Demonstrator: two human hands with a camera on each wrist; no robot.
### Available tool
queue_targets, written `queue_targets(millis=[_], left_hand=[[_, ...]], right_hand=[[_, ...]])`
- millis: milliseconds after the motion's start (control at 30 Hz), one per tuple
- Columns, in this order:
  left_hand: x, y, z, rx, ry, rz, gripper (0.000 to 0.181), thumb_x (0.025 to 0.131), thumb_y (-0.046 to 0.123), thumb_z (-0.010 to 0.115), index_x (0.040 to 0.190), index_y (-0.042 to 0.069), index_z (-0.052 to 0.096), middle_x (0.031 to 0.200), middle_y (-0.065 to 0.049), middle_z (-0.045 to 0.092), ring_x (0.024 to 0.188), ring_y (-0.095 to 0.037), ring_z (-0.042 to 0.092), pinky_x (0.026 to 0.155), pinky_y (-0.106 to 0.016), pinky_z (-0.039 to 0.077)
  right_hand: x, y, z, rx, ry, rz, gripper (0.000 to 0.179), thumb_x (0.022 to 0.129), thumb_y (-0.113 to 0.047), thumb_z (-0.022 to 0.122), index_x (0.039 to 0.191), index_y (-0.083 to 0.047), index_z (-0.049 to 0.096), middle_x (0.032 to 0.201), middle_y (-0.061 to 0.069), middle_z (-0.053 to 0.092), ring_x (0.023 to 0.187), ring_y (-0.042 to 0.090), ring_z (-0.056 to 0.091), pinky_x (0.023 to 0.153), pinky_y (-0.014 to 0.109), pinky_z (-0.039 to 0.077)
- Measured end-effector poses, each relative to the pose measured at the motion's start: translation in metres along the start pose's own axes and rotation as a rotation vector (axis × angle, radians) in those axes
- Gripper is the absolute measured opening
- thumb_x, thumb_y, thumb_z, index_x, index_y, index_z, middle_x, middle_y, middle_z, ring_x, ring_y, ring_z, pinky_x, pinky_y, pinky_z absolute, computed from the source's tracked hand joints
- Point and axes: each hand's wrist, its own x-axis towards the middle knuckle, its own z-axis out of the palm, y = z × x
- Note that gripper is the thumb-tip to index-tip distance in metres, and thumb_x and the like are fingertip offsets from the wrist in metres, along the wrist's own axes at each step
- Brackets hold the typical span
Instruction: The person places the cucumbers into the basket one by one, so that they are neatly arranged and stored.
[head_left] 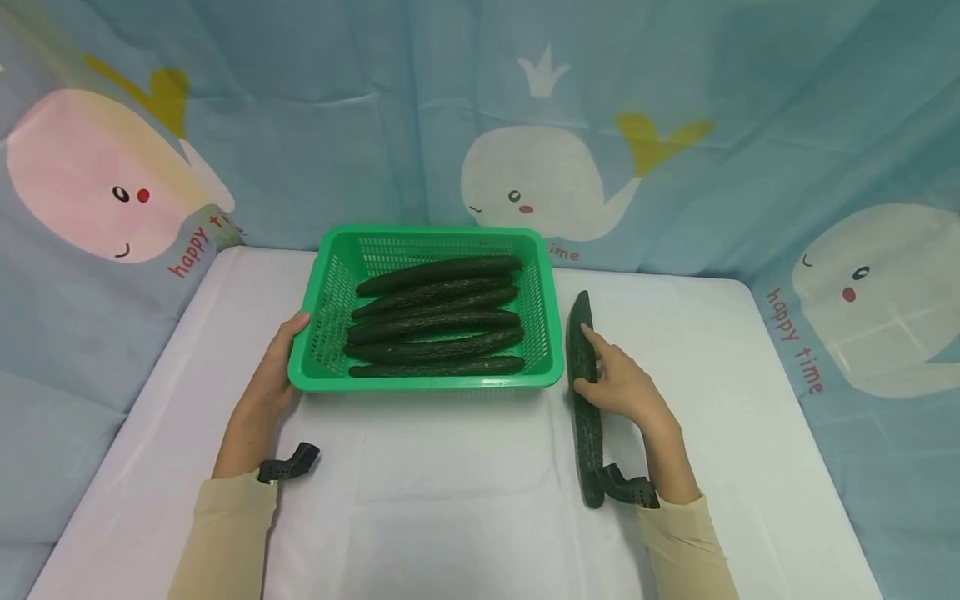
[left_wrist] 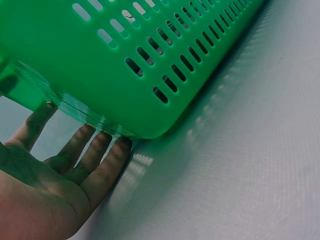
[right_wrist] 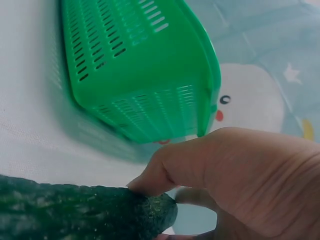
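A green plastic basket [head_left: 427,383] with slotted walls stands on the white table. Inside it lie several dark green cucumbers [head_left: 435,323], side by side and roughly crosswise. My left hand [head_left: 270,367] touches the basket's left end, its fingertips against the end wall in the left wrist view. To the right of the basket, one more cucumber [head_left: 588,433] lies lengthwise on the cloth. My right hand [head_left: 622,385] holds this cucumber between thumb and fingers; in the right wrist view the thumb [right_wrist: 155,175] presses its near side, and some of the fingers are hidden.
White cloth [head_left: 450,517] covers the table. Behind and around it hangs a light blue curtain [head_left: 300,150] printed with whales. A black wrist mount [head_left: 288,464] sits on the left wrist, another mount [head_left: 630,487] on the right, close over the loose cucumber's near end.
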Motion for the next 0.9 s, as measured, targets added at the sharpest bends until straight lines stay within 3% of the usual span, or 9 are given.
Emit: queue_targets(millis=[133, 233, 467, 733, 900], left_hand=[[0.0019, -0.0004, 0.0009, -0.002, 0.0, 0.013, 0.076, 0.108, 0.059, 0.039, 0.171, 0.021, 0.021, 0.146, 0.012, 0.048, 0.131, 0.0, 0.051, 0.1, -0.007, 0.052], [0.0023, -0.0011, 0.0009, 0.0, 0.001, 0.014, 0.076, 0.108, 0.06, 0.039, 0.171, 0.021, 0.021, 0.146, 0.012, 0.048, 0.131, -0.001, 0.051, 0.099, -0.007, 0.052], [0.0007, -0.0004, 0.0004, -0.003, 0.0, 0.004, 0.076, 0.107, 0.059, 0.039, 0.171, 0.022, 0.021, 0.147, 0.012, 0.047, 0.131, -0.001, 0.051, 0.099, -0.007, 0.052], [0.0003, -0.0012, 0.0008, 0.013, 0.034, -0.002, 0.079, 0.106, 0.061, 0.041, 0.17, 0.02, 0.022, 0.164, -0.007, 0.038, 0.131, 0.0, 0.051, 0.098, -0.006, 0.052], [0.0007, -0.0018, 0.001, 0.013, 0.022, 0.002, 0.078, 0.107, 0.061, 0.04, 0.171, 0.02, 0.021, 0.167, -0.01, 0.034, 0.133, 0.0, 0.05, 0.099, -0.005, 0.051]], right_hand=[[-0.002, -0.0005, -0.0028, -0.024, 0.002, -0.022, 0.079, 0.095, -0.022, 0.066, 0.167, -0.016, 0.034, 0.102, 0.017, 0.057, 0.08, 0.024, 0.052, 0.061, 0.034, 0.043], [-0.0031, -0.0008, -0.0037, -0.044, 0.006, -0.023, 0.075, 0.1, -0.028, 0.067, 0.166, -0.016, 0.035, 0.103, 0.015, 0.056, 0.078, 0.021, 0.051, 0.06, 0.03, 0.04], [-0.0056, -0.0023, 0.0011, -0.103, 0.098, -0.035, 0.083, 0.094, -0.045, 0.079, 0.163, -0.016, 0.042, 0.123, 0.021, 0.063, 0.099, 0.03, 0.066, 0.074, 0.046, 0.057], [-0.0062, -0.0064, 0.0019, -0.133, 0.142, 0.006, 0.085, 0.093, -0.031, 0.078, 0.162, 0.0, 0.038, 0.131, 0.029, 0.064, 0.113, 0.043, 0.069, 0.083, 0.061, 0.061], [-0.0047, -0.0052, 0.0026, -0.125, 0.138, 0.069, 0.082, 0.093, -0.027, 0.071, 0.158, 0.011, 0.038, 0.137, 0.035, 0.062, 0.121, 0.049, 0.066, 0.092, 0.066, 0.06]])
